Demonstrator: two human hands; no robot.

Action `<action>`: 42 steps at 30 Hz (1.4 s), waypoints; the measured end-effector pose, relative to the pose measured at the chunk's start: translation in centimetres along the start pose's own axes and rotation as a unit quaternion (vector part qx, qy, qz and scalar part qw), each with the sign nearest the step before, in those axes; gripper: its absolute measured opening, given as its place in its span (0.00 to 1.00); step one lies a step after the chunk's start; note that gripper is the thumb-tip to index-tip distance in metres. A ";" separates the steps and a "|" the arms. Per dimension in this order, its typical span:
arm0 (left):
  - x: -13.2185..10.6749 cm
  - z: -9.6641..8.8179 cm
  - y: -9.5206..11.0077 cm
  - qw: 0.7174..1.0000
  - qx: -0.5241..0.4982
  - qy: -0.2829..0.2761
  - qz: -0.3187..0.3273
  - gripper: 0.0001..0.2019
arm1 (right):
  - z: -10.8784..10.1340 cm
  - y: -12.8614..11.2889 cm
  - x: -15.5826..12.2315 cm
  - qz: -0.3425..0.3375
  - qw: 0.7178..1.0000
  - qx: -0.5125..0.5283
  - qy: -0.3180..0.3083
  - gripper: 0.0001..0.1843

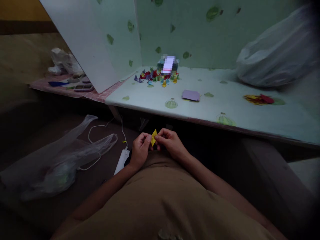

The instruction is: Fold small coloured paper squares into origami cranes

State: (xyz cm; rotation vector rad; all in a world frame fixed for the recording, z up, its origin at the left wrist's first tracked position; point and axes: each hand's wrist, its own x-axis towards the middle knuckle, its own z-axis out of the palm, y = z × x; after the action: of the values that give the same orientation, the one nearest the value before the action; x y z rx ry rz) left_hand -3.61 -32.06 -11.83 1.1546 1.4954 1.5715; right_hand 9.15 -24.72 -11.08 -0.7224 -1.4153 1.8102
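Observation:
A small piece of folded yellow paper (154, 137), diamond-shaped, is held up between my two hands, just above my lap. My left hand (142, 147) pinches its left side with thumb and fingers. From the other side, my right hand (171, 141) grips its right edge between thumb and forefinger. On the table beyond lie a small stack of purple paper squares (191, 95) and a cluster of folded paper cranes (156, 77) in several colours. Parts of the yellow paper are hidden behind my fingertips.
A lit phone (168, 64) leans at the back of the table (140, 96). Right of it are yellow and red paper pieces (258, 99) and a large plastic bag (275, 53). Clear plastic bags (62, 170), a cable and a white power strip (121, 161) lie at lower left.

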 end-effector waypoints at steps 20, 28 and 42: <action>0.2 -0.2 -0.9 0.991 -0.084 -0.073 -0.079 0.19 | -0.5 0.6 0.1 -0.044 0.999 -0.010 0.007 0.17; -0.1 -0.4 -0.6 0.988 -0.067 -0.110 -0.083 0.20 | -0.6 0.3 0.0 -0.090 0.994 -0.055 0.028 0.16; -0.2 -0.6 -0.4 0.989 -0.042 -0.136 -0.041 0.15 | -0.4 0.2 -0.3 -0.099 0.993 -0.040 0.040 0.16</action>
State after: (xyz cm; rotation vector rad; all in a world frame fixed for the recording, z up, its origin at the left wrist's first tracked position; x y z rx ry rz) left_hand -4.15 -32.44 -12.25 1.1886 1.2697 1.3486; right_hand 9.57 -24.74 -11.38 -0.6629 -1.4583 1.5635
